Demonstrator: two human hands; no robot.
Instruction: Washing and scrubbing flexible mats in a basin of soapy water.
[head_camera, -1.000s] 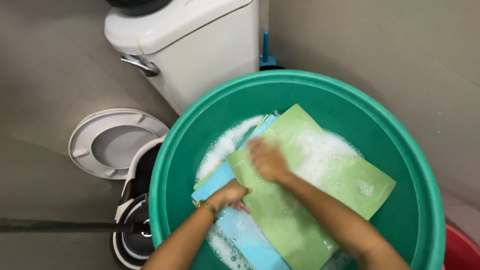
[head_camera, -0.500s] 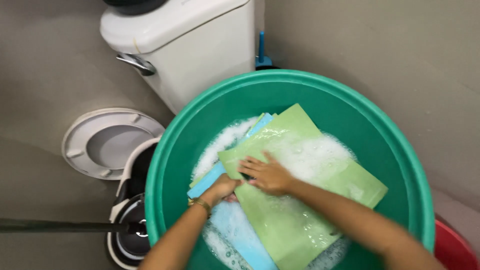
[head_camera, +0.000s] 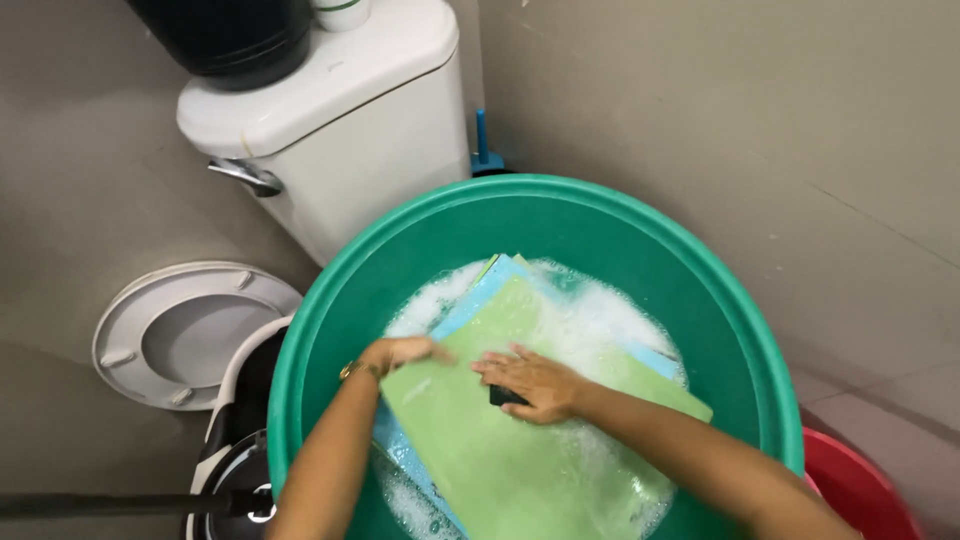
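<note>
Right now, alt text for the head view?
Right hand presses a small dark object on a green sheet in a soapy green tub; left hand grips the sheet's edge. White toilet tank behind.

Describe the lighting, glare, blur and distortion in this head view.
Head view: soft, even light with no hard shadows; faint sheen on the white tank and the wet green sheet; foam looks bright but keeps some texture. Focus is fairly sharp on the left hand and right hand; slight softness at the forearms. The green tub rim bulges mildly, suggesting a wide lens.
</note>
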